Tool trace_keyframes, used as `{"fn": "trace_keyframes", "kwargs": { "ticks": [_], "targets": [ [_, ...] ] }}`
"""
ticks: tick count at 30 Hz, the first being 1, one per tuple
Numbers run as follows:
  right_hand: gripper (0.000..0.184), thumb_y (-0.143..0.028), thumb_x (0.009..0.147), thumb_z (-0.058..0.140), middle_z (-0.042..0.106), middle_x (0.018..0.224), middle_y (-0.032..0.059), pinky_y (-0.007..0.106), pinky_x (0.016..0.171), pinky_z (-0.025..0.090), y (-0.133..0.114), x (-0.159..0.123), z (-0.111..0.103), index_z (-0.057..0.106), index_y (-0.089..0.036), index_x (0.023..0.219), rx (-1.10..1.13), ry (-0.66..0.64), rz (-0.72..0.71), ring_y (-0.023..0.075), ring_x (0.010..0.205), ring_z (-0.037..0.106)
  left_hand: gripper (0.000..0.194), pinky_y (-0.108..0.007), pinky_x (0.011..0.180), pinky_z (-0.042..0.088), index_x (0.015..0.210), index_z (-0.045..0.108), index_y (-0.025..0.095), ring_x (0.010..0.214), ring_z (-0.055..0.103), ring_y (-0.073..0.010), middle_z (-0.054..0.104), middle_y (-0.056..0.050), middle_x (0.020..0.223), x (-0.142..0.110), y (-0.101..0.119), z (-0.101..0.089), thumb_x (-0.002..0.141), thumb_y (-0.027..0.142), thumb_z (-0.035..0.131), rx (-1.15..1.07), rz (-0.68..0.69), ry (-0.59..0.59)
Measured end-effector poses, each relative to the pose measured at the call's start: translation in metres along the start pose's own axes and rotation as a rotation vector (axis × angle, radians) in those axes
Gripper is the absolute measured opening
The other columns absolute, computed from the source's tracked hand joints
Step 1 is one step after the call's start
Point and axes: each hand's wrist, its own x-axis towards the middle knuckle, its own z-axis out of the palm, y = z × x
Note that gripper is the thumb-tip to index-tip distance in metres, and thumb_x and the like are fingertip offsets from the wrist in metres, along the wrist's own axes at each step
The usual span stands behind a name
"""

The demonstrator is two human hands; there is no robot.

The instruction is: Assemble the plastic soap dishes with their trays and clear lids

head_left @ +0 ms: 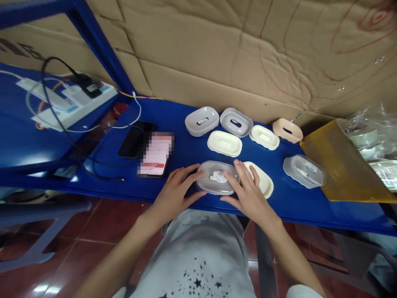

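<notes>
A grey oval soap box (207,181) with a clear lid and a round white label lies near the front edge of the blue table. My left hand (175,192) grips its left end, thumb at the near rim and fingers along the far side. My right hand (248,188) holds the right end, with the thumb at the near rim and a fingertip by the label. Partly behind my right hand lies a cream oval tray (266,182). Beyond the box are another cream tray (225,142), a grey dish (201,122) and a darker grey dish (236,123).
To the right sit a third cream tray (264,137), a peach dish (288,130), a lidded grey box (304,171) and a carton (347,165) beside plastic-wrapped pieces (369,138). On the left are a lit phone (156,155), a dark phone (133,140) and a power strip (74,107) with cables.
</notes>
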Motion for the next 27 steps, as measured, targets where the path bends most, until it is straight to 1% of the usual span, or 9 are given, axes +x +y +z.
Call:
{"fn": "trace_keyframes", "kwargs": {
  "ticks": [5,7,10,12,15,18,22,24,27],
  "targets": [
    [0.082,-0.049,0.107,0.066,0.042,0.174,0.0205,0.064,0.131,0.029,0.009,-0.043,-0.006,0.024,-0.03,0.175,-0.092,0.086,0.109,0.0383,0.161,0.043,0.062,-0.052,0.127,0.045,0.166,0.039,0.03,0.152,0.054,-0.0319,0.055,-0.012,0.165,0.04,-0.009,-0.028,0.11,0.046,0.059,0.01,0.017,-0.032],
    [0.07,-0.043,0.11,0.062,0.053,0.168,0.0181,0.06,0.129,0.031,0.02,-0.058,-0.008,0.032,-0.03,0.172,-0.099,0.093,0.149,0.035,0.154,0.054,0.06,-0.055,0.129,0.04,0.164,0.044,0.024,0.154,0.051,-0.0358,0.052,-0.016,0.167,0.07,-0.015,-0.034,0.109,0.045,0.058,0.13,-0.011,-0.004],
    [0.058,-0.031,0.113,0.055,0.064,0.158,0.0139,0.055,0.127,0.036,0.039,-0.074,-0.007,0.038,-0.031,0.169,-0.061,0.109,0.198,0.0291,0.145,0.063,0.065,-0.062,0.126,0.037,0.165,0.044,0.02,0.155,0.047,-0.0442,0.042,-0.022,0.172,0.12,-0.023,-0.032,0.106,0.04,0.063,0.354,-0.153,-0.005],
    [0.055,-0.027,0.114,0.051,0.063,0.159,0.0134,0.056,0.127,0.036,0.049,-0.079,-0.004,0.04,-0.03,0.167,-0.027,0.141,0.246,0.029,0.149,0.06,0.068,-0.062,0.125,0.037,0.165,0.044,0.02,0.156,0.045,-0.0454,0.038,-0.024,0.174,0.147,-0.028,-0.024,0.103,0.037,0.067,0.422,-0.237,-0.022],
    [0.051,-0.025,0.114,0.044,0.055,0.168,0.012,0.062,0.13,0.032,0.057,-0.081,0.003,0.043,-0.031,0.165,0.002,0.187,0.324,0.0311,0.162,0.044,0.06,-0.062,0.118,0.042,0.154,0.056,0.018,0.149,0.05,-0.0471,0.049,-0.025,0.165,0.173,-0.036,-0.011,0.098,0.034,0.072,0.435,-0.318,-0.046],
    [0.049,-0.025,0.114,0.043,0.05,0.171,0.0108,0.064,0.131,0.031,0.058,-0.082,0.008,0.048,-0.031,0.162,0.017,0.203,0.381,0.0316,0.166,0.037,0.039,-0.058,0.11,0.05,0.137,0.067,0.016,0.138,0.059,-0.0447,0.064,-0.024,0.146,0.181,-0.044,-0.006,0.101,0.031,0.065,0.422,-0.344,-0.018],
    [0.047,-0.028,0.113,0.046,0.052,0.168,0.0113,0.063,0.13,0.035,0.056,-0.082,0.009,0.052,-0.031,0.159,0.016,0.223,0.413,0.0323,0.162,0.042,0.035,-0.051,0.105,0.055,0.135,0.064,0.015,0.126,0.066,-0.0378,0.07,-0.02,0.133,0.174,-0.04,-0.01,0.108,0.034,0.054,0.396,-0.344,0.03],
    [0.046,-0.027,0.112,0.046,0.053,0.167,0.0115,0.064,0.129,0.036,0.056,-0.082,0.009,0.054,-0.032,0.158,0.004,0.221,0.413,0.0332,0.161,0.043,0.032,-0.048,0.108,0.054,0.133,0.064,0.017,0.127,0.066,-0.0347,0.07,-0.017,0.132,0.169,-0.031,-0.01,0.109,0.036,0.056,0.349,-0.28,0.061],
    [0.045,-0.027,0.112,0.047,0.053,0.166,0.0118,0.064,0.128,0.037,0.056,-0.081,0.008,0.055,-0.031,0.156,-0.008,0.213,0.412,0.0341,0.16,0.044,0.026,-0.047,0.11,0.054,0.129,0.065,0.02,0.129,0.064,-0.0324,0.07,-0.014,0.133,0.163,-0.013,-0.001,0.107,0.034,0.06,0.219,-0.076,0.072]
  ]
}}
